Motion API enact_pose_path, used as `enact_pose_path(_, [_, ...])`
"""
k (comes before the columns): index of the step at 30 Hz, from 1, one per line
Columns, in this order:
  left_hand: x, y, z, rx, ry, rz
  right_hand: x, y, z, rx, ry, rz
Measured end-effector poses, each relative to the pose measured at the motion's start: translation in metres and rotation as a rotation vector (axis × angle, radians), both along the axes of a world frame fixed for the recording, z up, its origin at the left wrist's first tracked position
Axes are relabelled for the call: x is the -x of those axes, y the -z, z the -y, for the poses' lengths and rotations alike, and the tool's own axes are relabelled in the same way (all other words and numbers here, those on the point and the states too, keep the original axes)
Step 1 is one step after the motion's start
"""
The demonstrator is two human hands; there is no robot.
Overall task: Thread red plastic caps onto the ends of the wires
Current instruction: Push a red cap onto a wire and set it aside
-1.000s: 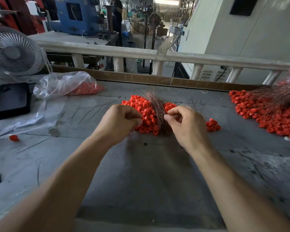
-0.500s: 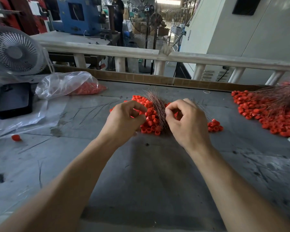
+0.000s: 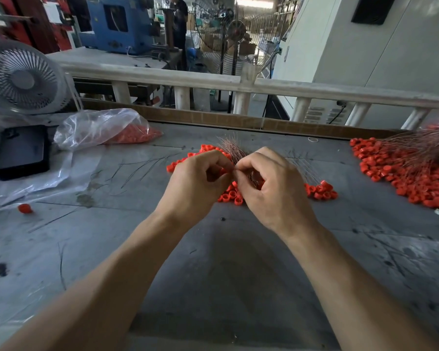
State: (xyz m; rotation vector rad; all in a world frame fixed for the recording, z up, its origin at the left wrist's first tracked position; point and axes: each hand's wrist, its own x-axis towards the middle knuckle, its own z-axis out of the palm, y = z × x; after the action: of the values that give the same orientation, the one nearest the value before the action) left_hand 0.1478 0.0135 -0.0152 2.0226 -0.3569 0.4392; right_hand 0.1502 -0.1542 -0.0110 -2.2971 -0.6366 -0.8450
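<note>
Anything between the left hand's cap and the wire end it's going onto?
Nothing visible. The left hand pinches a red cap right against the right hand fingertips holding the wire bundle; the wire tip itself is hidden.

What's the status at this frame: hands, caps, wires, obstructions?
Left hand pinches a red cap. Right hand grips the wire bundle, fingertips meeting left's. Loose caps piled beneath. Nothing blocking.
</note>
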Motion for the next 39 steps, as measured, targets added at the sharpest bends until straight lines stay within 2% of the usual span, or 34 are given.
enact_pose_path(4, [0.000,-0.001,-0.001,0.155,0.016,-0.021,-0.001,0.004,0.000,-0.180,-0.084,-0.087])
enact_pose_path(9, [-0.001,-0.003,0.000,0.396,0.146,-0.121,-0.001,0.009,-0.008,-0.274,-0.196,-0.297])
enact_pose_path(13, [-0.004,-0.002,-0.005,0.441,0.154,-0.129,-0.001,0.008,-0.006,-0.254,-0.125,-0.225])
enact_pose_path(17, [-0.005,-0.001,-0.007,0.384,0.120,-0.105,0.001,0.001,-0.002,-0.226,-0.101,-0.172])
enact_pose_path(23, [-0.004,0.001,-0.009,0.073,0.103,0.015,0.005,-0.005,0.006,-0.116,-0.059,-0.176])
enact_pose_path(25, [-0.003,0.001,-0.008,0.049,0.101,0.039,0.005,-0.006,0.008,-0.108,-0.061,-0.180])
enact_pose_path(32, [-0.004,-0.001,-0.008,0.395,0.233,-0.047,0.009,-0.009,0.009,-0.201,-0.076,-0.187])
enact_pose_path(36, [-0.007,-0.003,-0.011,0.595,0.210,-0.138,0.010,-0.011,0.013,-0.360,-0.079,-0.185])
enact_pose_path(39, [-0.010,-0.001,-0.011,0.662,0.223,-0.199,0.012,-0.013,0.014,-0.455,-0.089,-0.183])
